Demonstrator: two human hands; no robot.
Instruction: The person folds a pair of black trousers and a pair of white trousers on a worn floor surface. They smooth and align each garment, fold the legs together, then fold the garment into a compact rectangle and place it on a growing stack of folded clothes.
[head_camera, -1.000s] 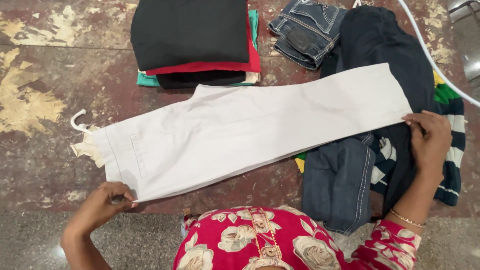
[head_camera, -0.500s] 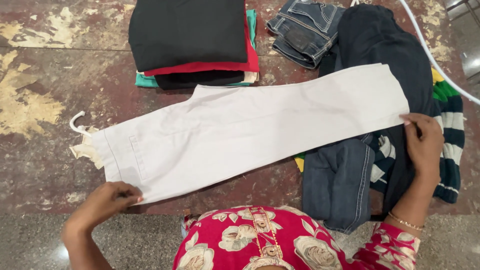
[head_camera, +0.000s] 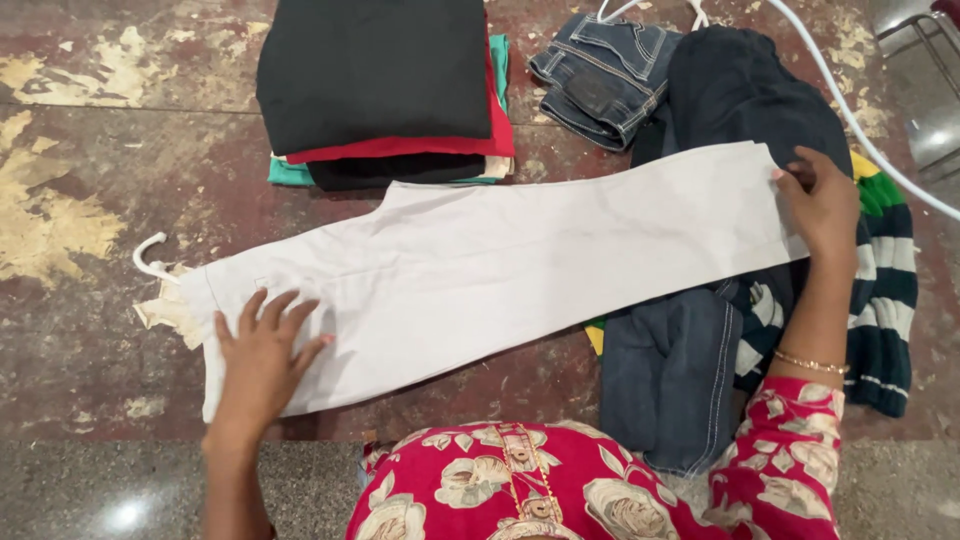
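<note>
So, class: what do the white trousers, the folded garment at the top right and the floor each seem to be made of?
White trousers: probably woven cotton, matte, with soft creases and a drawstring.
Folded garment: denim, going by the faded blue weave, pale seam stitching and a patch.
Floor: hard painted concrete or stone, it seems; the dark red coat has worn through to pale patches.

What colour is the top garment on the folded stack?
Black, clearest in the head view.

Black top garment (head_camera: 375, 70) of the folded stack cut off by the upper edge. White trousers' (head_camera: 480, 270) hem hidden under right hand (head_camera: 825, 205). Dark clothes (head_camera: 680, 370) beneath that hand partly covered.
</note>
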